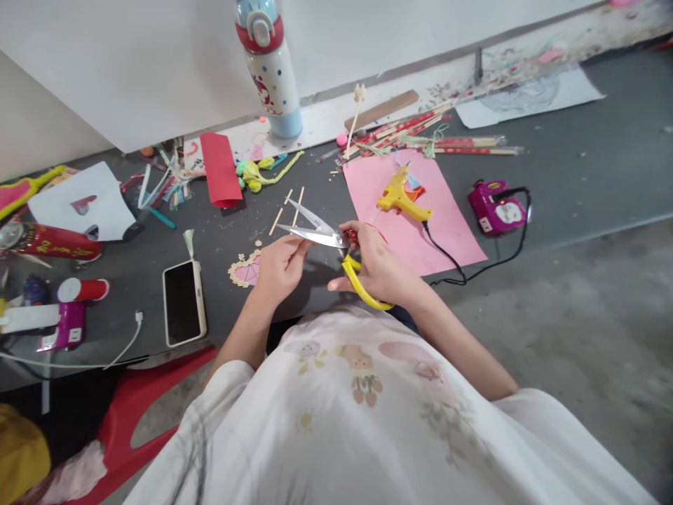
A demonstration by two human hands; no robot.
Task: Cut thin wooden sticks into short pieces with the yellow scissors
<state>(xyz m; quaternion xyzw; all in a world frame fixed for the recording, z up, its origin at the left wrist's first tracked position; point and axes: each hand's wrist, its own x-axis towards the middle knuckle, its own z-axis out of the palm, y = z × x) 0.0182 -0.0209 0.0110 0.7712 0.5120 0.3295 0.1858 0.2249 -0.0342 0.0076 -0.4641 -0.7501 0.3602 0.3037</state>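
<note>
I record the scissors [329, 239] with blades parted above the table [323, 179], the right hand [381, 263] clamped on their handles. I cannot tell whether the left hand [278, 270], beside the lower blade, grips anything; I judge its fingertips must clear both blades before closure.

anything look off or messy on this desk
A few things: the white paper at the left has a hole cut in it, the plug near the phone lies loose, connected to nothing, and the ledge along the back is speckled with coloured marks.
</note>
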